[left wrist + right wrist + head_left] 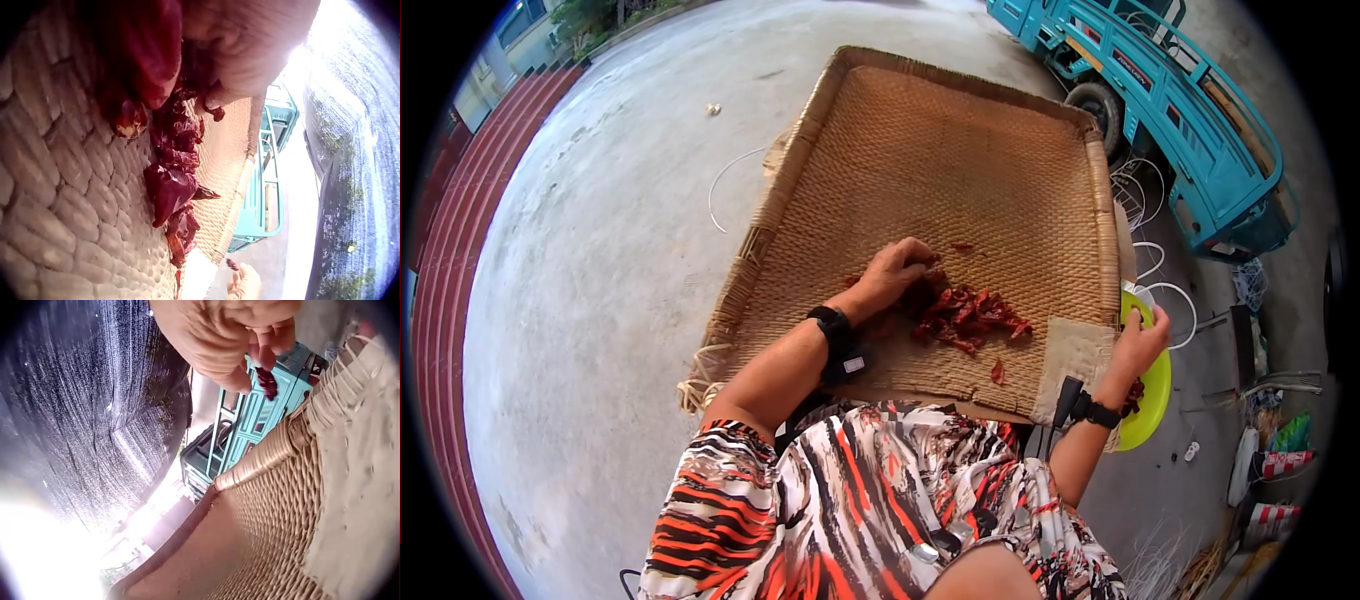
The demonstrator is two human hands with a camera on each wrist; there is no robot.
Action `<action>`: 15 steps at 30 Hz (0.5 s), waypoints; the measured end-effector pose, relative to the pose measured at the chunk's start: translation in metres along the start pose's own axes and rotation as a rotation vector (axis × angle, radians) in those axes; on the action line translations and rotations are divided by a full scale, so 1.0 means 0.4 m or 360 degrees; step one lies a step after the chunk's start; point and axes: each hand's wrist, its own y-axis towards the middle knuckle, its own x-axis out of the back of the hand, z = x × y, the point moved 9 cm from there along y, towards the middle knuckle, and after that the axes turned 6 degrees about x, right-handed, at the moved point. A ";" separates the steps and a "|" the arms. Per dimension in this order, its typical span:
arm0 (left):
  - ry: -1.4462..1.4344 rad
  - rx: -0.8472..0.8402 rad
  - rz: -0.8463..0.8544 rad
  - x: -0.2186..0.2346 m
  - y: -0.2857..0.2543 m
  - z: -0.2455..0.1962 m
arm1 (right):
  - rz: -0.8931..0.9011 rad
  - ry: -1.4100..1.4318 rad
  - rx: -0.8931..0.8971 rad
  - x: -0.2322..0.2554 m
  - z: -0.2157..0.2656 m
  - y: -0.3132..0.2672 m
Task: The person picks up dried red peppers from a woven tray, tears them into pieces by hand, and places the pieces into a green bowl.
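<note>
Dark red dried chili peppers (965,318) lie in a loose heap on a large woven tray (940,150). My left hand (890,272) bends its fingers over the heap's left end. In the left wrist view, its fingertips (215,97) grip a shrivelled chili, and part of the grip is hidden by other chilies. Beyond the tray's right rim, my right hand (1140,345) is over a yellow-green basin (1157,400). A dried chili pepper (267,384) hangs from its fingers in the right wrist view. More chilies (1135,397) lie in the basin.
A cloth patch (1072,365) covers the tray's near right corner. Past the far right side stands a teal cargo tricycle (1160,100). White cords (1185,300) loop beside the basin. Red steps (490,200) run along the left.
</note>
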 end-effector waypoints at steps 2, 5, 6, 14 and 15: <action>-0.0074 0.0022 0.0043 -0.003 0.000 -0.001 | 0.0091 0.0041 0.0000 -0.029 -0.037 -0.001; -0.0196 0.0116 0.0070 -0.008 -0.002 0.013 | 0.0492 0.0656 -0.0151 -0.116 0.014 -0.023; -0.0237 0.0157 0.0077 -0.013 -0.003 0.020 | 0.0628 0.0910 -0.0058 -0.142 0.091 -0.054; -0.0133 0.0042 0.0171 -0.038 -0.008 -0.015 | 0.1175 0.0981 0.0729 -0.198 0.548 -0.272; -0.0185 0.0023 0.0197 -0.038 -0.012 -0.034 | 0.1254 0.1008 0.0701 -0.213 0.554 -0.290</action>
